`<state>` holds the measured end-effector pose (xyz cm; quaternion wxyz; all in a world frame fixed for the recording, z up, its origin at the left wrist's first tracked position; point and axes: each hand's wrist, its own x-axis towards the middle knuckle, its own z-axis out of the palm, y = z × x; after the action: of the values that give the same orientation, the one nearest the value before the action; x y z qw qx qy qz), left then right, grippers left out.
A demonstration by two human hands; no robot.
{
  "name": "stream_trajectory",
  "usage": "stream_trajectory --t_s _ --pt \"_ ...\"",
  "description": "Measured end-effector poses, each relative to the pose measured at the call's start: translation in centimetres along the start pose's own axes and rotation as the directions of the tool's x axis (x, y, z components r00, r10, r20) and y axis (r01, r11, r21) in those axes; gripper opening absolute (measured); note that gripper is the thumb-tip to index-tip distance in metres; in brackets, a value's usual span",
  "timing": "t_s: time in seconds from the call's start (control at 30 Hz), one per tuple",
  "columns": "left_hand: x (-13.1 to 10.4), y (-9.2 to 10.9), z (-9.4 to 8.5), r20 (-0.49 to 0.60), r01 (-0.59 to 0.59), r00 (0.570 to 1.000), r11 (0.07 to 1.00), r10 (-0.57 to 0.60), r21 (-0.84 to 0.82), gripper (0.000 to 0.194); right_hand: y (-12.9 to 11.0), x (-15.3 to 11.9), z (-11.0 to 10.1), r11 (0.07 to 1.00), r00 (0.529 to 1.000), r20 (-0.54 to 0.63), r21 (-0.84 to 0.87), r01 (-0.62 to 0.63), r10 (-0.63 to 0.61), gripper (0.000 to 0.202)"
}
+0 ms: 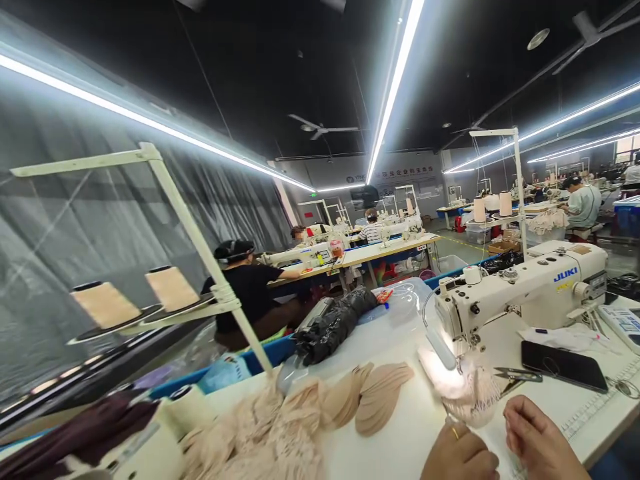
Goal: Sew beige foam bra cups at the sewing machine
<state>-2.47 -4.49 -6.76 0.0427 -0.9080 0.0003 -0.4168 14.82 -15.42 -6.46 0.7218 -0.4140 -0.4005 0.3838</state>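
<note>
A white sewing machine (520, 287) stands at the right with its lamp lit. Under its needle area lies pale pink lacy fabric (473, 393). My left hand (460, 450), with a ring on one finger, is closed at the near edge of that fabric; what its fingers hold is too hidden to name. Just right of it, my right hand (537, 437) has its fingertips pinched together, and anything between them is too small to make out. Beige fabric pieces (383, 397) and a ruffled beige heap (260, 427) lie on the table to the left.
Right of the machine needle are thread snips (520, 375) and a black phone (565, 365). A black plastic bundle (335, 323) lies beyond the fabric. Thread cones (173, 288) sit on a stand at the left. A person in black (250, 287) works ahead.
</note>
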Motion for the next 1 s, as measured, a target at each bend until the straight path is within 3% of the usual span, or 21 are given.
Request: stream_trajectory --t_s 0.1,0.17,0.27,0.37,0.47,0.5,0.63,0.7,0.8,0.9,0.93,1.0 --pt "1.0 -0.3 -2.0 -0.06 0.052 0.997 0.999 -0.053 -0.007 0.007 -1.3 0.8 -0.1 0.986 0.993 0.115 -0.165 -0.013 0.033 0.034" --pt "1.8 -0.5 -3.8 -0.029 0.124 0.992 0.992 -0.124 0.002 0.016 -2.4 1.8 -0.3 0.913 0.969 0.247 -0.387 0.128 -0.031 0.028" --pt "2.8 -1.0 -6.4 0.058 0.232 0.97 0.972 -0.234 0.042 0.039 -3.8 3.7 -0.6 0.658 0.86 0.488 -0.601 0.454 -0.148 0.019" --pt "3.7 -2.0 -7.7 0.12 0.323 0.935 0.942 -0.332 0.094 0.055 -4.6 5.3 -0.7 0.488 0.753 0.654 -0.635 0.599 -0.073 0.029" --pt "4.2 -3.7 -7.6 0.192 0.344 0.906 0.921 -0.376 0.181 0.062 -4.6 6.1 -0.2 0.387 0.712 0.691 -0.695 0.606 0.128 0.062" --pt "4.4 -4.4 -7.4 0.233 0.331 0.896 0.918 -0.378 0.219 0.059 -4.4 6.3 0.0 0.359 0.7 0.692 -0.707 0.609 0.175 0.064" --pt "4.4 -6.9 -6.5 0.429 0.242 0.822 0.911 -0.376 0.335 0.027 -2.8 7.6 -0.3 0.21 0.662 0.735 -0.677 0.705 0.147 0.016" --pt "4.3 -7.2 -6.2 0.496 0.186 0.793 0.916 -0.353 0.354 0.023 -1.7 8.7 -1.3 0.142 0.66 0.744 -0.668 0.731 0.103 0.022" --pt "4.4 -6.3 -5.8 0.549 0.148 0.771 0.93 -0.322 0.337 0.02 -0.6 10.6 -3.4 0.079 0.694 0.717 -0.697 0.713 0.07 0.038" --pt "5.1 -4.5 -5.4 0.567 0.221 0.74 0.927 -0.361 0.302 0.017 -1.3 11.2 -4.6 0.041 0.722 0.691 -0.722 0.69 0.021 0.045" --pt "5.5 -3.9 -5.2 0.577 0.256 0.719 0.92 -0.386 0.296 0.021 -1.9 11.0 -4.6 0.053 0.712 0.702 -0.711 0.701 0.001 0.046" --pt "6.0 -3.1 -4.9 0.595 0.318 0.679 0.903 -0.43 0.289 0.024 -3.4 10.2 -3.9 0.12 0.636 0.771 -0.631 0.767 -0.011 0.04"
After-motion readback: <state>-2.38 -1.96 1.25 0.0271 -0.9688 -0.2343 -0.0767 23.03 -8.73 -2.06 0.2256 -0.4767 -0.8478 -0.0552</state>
